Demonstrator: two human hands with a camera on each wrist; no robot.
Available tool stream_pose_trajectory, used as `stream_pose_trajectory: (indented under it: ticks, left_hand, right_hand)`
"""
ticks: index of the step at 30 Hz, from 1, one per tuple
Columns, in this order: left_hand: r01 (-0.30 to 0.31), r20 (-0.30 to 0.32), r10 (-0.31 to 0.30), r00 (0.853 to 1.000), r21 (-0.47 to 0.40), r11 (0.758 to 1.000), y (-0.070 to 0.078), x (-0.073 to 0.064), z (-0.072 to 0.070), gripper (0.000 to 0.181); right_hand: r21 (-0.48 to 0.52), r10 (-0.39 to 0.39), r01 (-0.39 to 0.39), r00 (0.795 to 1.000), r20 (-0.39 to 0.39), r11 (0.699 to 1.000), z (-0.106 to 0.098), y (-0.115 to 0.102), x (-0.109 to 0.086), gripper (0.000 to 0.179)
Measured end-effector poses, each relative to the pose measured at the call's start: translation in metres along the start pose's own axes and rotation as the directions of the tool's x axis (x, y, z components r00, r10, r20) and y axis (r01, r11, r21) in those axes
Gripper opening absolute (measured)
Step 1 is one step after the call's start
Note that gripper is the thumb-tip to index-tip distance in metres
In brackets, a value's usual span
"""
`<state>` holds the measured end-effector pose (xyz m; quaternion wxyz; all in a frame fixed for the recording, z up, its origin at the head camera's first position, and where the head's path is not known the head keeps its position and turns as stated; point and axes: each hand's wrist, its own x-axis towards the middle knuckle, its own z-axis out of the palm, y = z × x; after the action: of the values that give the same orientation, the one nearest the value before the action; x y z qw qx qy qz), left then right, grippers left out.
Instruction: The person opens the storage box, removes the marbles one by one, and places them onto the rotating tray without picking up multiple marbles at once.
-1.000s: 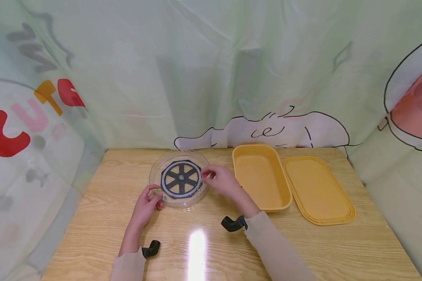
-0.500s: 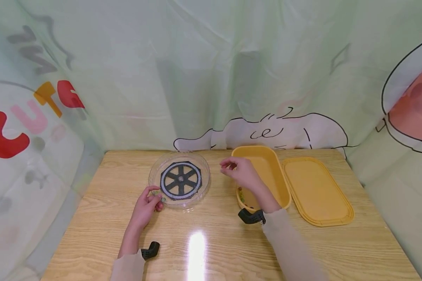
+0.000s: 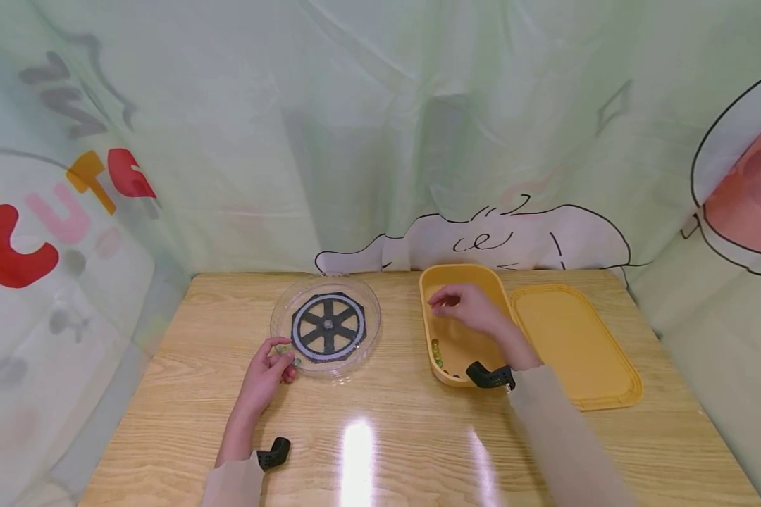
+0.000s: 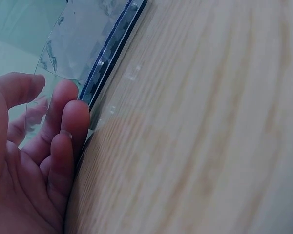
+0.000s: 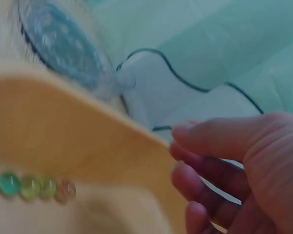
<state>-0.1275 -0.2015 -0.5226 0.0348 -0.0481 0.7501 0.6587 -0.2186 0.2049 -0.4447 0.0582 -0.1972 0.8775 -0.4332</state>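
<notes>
A clear round dish [image 3: 370, 336] stands on the table, with a black six-spoked wheel pattern [image 3: 328, 325] and a pale ring in its middle. My left hand [image 3: 265, 377] grips its near left rim; the left wrist view shows the clear wall [image 4: 39, 105] between thumb and fingers. A small greenish marble [image 3: 297, 362] shows beside the left thumb. Over the yellow box [image 3: 466, 273], my right hand [image 3: 472, 308] hangs with loosely bent fingers, and nothing shows between them. Green, yellowish and brownish marbles [image 5: 30, 187] lie in a row inside the box.
A flat yellow lid [image 3: 573, 345] lies right of the box, partly under the right forearm. Behind the table's back edge hangs a pale green printed curtain [image 3: 368, 141]. Each wrist carries a black camera mount, such as the left one [image 3: 274, 453].
My right hand has moved right, from the dish's right rim to above the yellow box, uncovering marbles along the box's left side. The left hand stays at the dish's rim.
</notes>
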Motion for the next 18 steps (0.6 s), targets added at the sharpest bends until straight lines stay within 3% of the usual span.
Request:
stream_pose_trajectory:
  ticks: [3,6,12,15,18]
  left_hand:
    - [-0.010,-0.013,0.010,1.000,0.002,1.000,-0.010,0.004,-0.001,0.030]
    - [-0.010,-0.027,0.010,1.000,0.004,1.000,-0.012,0.003,-0.001,0.028]
    - [-0.018,-0.028,0.018,0.999,0.003,1.000,-0.014,0.004,-0.001,0.028]
    - [-0.025,-0.030,0.025,0.999,0.000,1.000,-0.014,0.004,0.000,0.028]
    - [-0.027,-0.034,0.027,0.999,-0.001,1.000,-0.014,0.004,0.001,0.028]
  right_hand:
    - [0.015,0.011,-0.012,0.995,0.098,1.000,-0.005,0.006,0.000,0.014]
    - [0.014,0.029,-0.033,0.977,0.209,0.999,-0.008,0.010,0.001,0.015]
    - [-0.013,0.080,-0.082,0.900,0.428,0.997,-0.012,0.016,0.009,0.017]
    - [-0.035,0.127,-0.126,0.864,0.488,0.991,-0.012,0.020,0.013,0.019]
    - [-0.029,0.148,-0.155,0.840,0.522,0.987,-0.012,0.024,0.017,0.019]
